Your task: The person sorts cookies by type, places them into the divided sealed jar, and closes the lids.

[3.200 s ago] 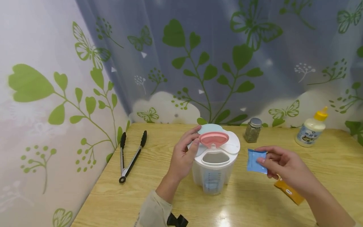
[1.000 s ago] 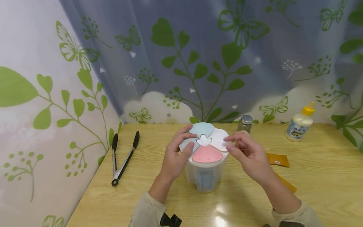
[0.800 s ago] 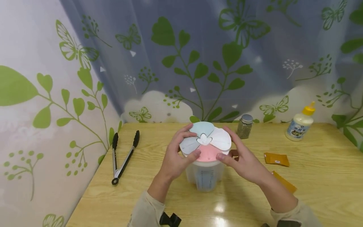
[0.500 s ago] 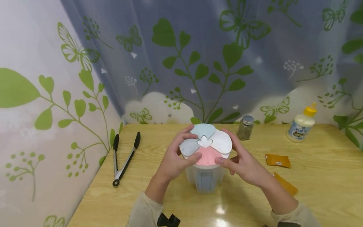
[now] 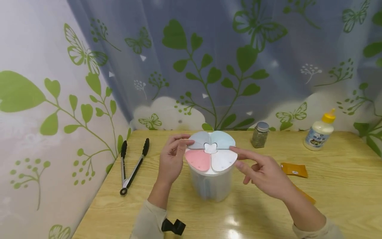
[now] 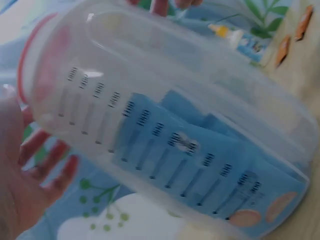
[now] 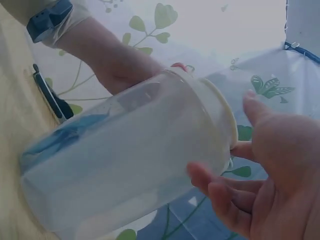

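On the tabletop (image 5: 101,215), the container (image 5: 210,187), blue packets (image 6: 210,165) inside, stood upright between left hand (image 5: 172,162) and right hand (image 5: 264,172). It had just turned: pink petal (image 5: 198,160) went front to front-left, putting the white petal (image 5: 224,160) front-right, handier for the right, I judged. Both hands' fingers were apart at the lid (image 5: 210,148), clamping nothing.

We see a beige left sleeve (image 5: 148,220) and a matching right sleeve (image 5: 318,228), both of softly creased cloth, and over the left one a dark wristband (image 7: 48,21) with a blocky, angular body
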Available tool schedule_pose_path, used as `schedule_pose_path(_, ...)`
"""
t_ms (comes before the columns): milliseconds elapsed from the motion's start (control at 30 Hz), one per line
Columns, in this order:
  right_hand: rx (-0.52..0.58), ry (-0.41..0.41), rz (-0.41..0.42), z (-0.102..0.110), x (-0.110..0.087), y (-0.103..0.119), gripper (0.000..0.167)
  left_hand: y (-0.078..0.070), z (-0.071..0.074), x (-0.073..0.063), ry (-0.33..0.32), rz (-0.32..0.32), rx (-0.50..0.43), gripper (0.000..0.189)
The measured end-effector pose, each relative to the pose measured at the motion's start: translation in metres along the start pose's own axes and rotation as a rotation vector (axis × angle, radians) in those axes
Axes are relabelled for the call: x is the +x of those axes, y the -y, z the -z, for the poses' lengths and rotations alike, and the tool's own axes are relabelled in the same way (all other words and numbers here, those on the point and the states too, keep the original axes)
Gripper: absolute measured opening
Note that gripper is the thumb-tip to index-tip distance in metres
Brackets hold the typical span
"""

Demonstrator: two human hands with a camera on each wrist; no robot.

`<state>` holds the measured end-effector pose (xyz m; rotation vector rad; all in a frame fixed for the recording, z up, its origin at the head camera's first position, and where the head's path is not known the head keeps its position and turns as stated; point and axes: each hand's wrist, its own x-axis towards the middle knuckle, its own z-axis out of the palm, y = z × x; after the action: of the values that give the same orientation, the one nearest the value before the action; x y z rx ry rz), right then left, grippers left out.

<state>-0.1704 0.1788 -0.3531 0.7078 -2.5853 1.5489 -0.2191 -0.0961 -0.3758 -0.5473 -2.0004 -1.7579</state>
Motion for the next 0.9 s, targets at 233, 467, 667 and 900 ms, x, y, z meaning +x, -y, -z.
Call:
schedule_pose_path(233, -0.144, -0.204, 0.165, 0.001, 0.002, 0.000, 0.026, -0.006, 0.004, -0.001, 0.311, 0.002, 0.025, 0.039)
schedule_pose_path(467, -0.131, -0.120, 0.229, 0.002, 0.004, -0.005, 0.054, -0.011, -0.008, -0.005, 0.377, -0.002, -0.018, 0.037)
schedule_pose_path(667, -0.202, -0.195, 0.277, -0.005, 0.006, -0.012, 0.078, -0.010, -0.013, -0.009, 0.398, 0.007, -0.003, 0.063)
schedule_pose_path(900, -0.142, -0.315, 0.297, -0.016, 0.008, -0.012, 0.068, -0.010, -0.019, -0.008, 0.282, 0.018, -0.039, 0.039)
